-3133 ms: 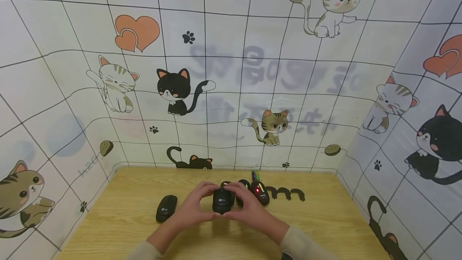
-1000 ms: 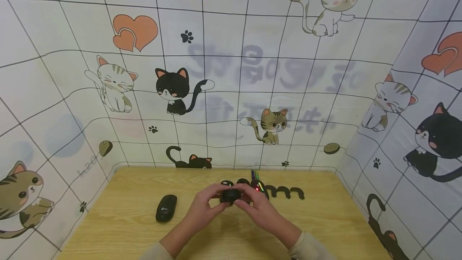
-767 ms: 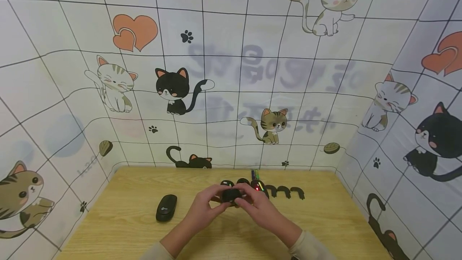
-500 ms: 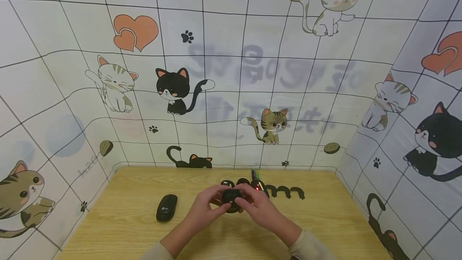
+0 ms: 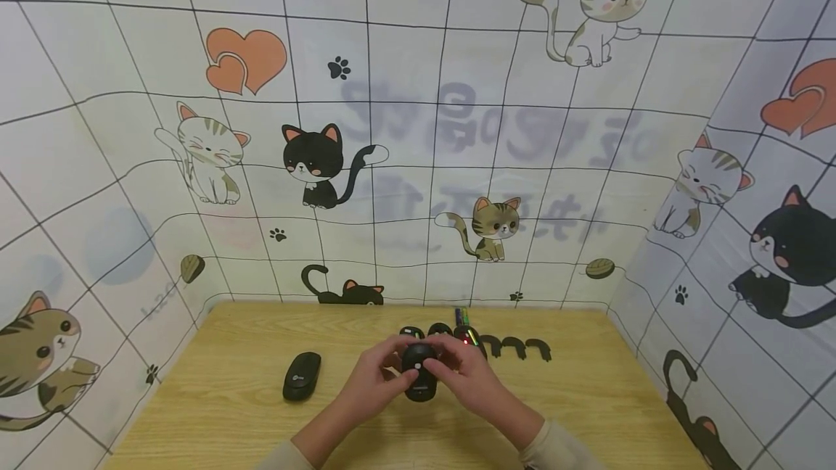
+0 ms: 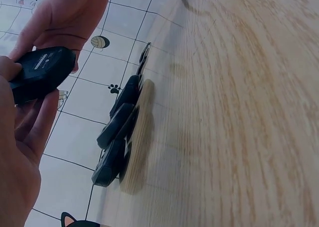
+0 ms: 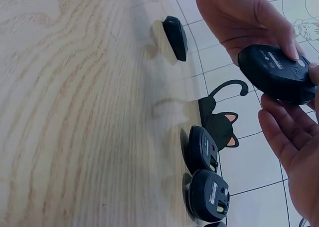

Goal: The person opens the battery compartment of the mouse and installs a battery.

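A black computer mouse point(image 5: 421, 389) is held in the air by both hands at the middle of the table, its underside turned toward me. The left hand point(image 5: 374, 377) grips its left side, thumb on the underside. The right hand point(image 5: 469, 374) grips the opposite side, its thumb also on the underside. In the right wrist view, the held mouse point(image 7: 274, 73) shows a printed label and a pale round spot beside the thumb. Fingers behind the mouse are partly hidden in the head view.
Another black mouse point(image 5: 302, 376) lies on the wooden table point(image 5: 228, 412) at left. Behind the hands are more black mice point(image 5: 472, 339), partly covered, one with a red light. Curved black pieces point(image 5: 513, 347) lie to their right, near a coloured strip point(image 5: 461, 316). A cat-print curtain point(image 5: 418, 129) surrounds the table.
The held mouse has turned over, from its logo-bearing top, through an end-on view, to its underside. Both hands have shifted slightly right, and the thumbs now lie on the underside.
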Demonstrator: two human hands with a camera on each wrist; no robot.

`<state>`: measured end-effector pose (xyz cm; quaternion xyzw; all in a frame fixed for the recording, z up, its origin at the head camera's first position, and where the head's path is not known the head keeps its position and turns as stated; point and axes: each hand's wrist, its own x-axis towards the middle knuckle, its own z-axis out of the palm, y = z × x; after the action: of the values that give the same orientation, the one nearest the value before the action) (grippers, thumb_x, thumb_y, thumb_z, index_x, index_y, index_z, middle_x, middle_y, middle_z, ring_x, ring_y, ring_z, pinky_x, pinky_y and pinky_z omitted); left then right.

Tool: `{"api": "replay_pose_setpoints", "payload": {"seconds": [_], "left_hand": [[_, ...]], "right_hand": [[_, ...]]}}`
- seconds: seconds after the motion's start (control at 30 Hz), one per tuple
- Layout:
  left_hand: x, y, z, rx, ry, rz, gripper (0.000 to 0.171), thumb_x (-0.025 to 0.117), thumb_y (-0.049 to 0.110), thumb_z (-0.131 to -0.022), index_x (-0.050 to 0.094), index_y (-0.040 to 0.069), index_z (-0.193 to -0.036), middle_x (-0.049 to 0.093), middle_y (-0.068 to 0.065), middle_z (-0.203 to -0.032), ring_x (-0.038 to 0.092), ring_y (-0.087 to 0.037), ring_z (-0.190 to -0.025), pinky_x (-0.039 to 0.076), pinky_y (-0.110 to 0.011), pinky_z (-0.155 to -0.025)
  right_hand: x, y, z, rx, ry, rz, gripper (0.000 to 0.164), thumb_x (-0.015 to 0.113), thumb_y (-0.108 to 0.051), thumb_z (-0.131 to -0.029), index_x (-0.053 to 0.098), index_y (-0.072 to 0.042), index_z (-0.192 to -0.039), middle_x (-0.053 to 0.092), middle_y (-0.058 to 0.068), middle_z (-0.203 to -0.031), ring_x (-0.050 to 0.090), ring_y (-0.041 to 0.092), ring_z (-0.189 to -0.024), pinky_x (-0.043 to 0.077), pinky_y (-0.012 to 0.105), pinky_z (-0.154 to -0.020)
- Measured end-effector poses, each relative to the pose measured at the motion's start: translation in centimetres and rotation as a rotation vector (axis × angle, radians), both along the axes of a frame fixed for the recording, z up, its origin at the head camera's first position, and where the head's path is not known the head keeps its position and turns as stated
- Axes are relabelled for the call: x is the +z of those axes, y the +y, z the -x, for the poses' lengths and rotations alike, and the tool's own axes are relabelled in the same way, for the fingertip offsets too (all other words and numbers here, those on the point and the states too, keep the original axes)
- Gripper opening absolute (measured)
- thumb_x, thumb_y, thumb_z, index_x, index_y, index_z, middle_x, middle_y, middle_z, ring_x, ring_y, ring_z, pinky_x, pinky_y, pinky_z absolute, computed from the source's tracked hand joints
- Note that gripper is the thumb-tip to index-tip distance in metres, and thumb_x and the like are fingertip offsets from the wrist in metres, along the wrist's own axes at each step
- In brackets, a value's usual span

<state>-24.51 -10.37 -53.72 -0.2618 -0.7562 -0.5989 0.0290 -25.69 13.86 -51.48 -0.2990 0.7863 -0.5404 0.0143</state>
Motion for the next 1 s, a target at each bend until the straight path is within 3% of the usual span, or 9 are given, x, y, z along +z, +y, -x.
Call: {"api": "replay_pose_setpoints", "payload": {"seconds": [0.4, 0.57, 0.73, 1.0], "left_hand": [[-0.36, -0.04, 0.15, -0.042, -0.140, -0.090, 0.042, 0.075, 0.008, -0.105, 0.063, 0.018, -0.144, 0.062, -0.020, -0.125, 0.079, -0.024, -0.099, 0.069, -0.040, -0.071], [-0.30, -0.15, 0.18, -0.070, -0.197, -0.104, 0.040, 0.073, 0.008, -0.107, 0.061, 0.016, -0.145, 0.062, -0.022, -0.128, 0.079, -0.025, -0.107, 0.070, -0.042, -0.075], [-0.08, -0.21, 0.16, -0.090, -0.250, -0.101, 0.039, 0.072, 0.010, -0.107, 0.061, 0.014, -0.144, 0.062, -0.019, -0.128, 0.079, -0.026, -0.108, 0.070, -0.044, -0.074], [-0.05, -0.22, 0.42, -0.125, -0.274, -0.121, 0.039, 0.071, 0.010, -0.107, 0.060, 0.011, -0.144, 0.061, -0.017, -0.127, 0.080, -0.028, -0.107, 0.070, -0.045, -0.073]], "right_hand": [[-0.21, -0.15, -0.19, 0.041, -0.072, 0.032, 0.044, 0.075, -0.019, -0.108, 0.062, -0.027, -0.149, 0.068, 0.008, -0.141, 0.078, 0.022, -0.105, 0.065, 0.034, -0.088], [-0.10, -0.09, -0.27, 0.077, -0.073, 0.042, 0.047, 0.078, -0.015, -0.106, 0.061, -0.020, -0.149, 0.065, 0.014, -0.144, 0.076, 0.022, -0.107, 0.064, 0.033, -0.090], [0.16, 0.02, -0.27, 0.082, -0.136, 0.027, 0.050, 0.081, -0.013, -0.103, 0.061, -0.020, -0.148, 0.062, 0.013, -0.144, 0.074, 0.022, -0.107, 0.063, 0.032, -0.092], [0.10, 0.20, -0.06, 0.083, -0.185, 0.023, 0.048, 0.081, -0.012, -0.103, 0.061, -0.019, -0.145, 0.060, 0.013, -0.142, 0.074, 0.025, -0.108, 0.063, 0.032, -0.092]]}}
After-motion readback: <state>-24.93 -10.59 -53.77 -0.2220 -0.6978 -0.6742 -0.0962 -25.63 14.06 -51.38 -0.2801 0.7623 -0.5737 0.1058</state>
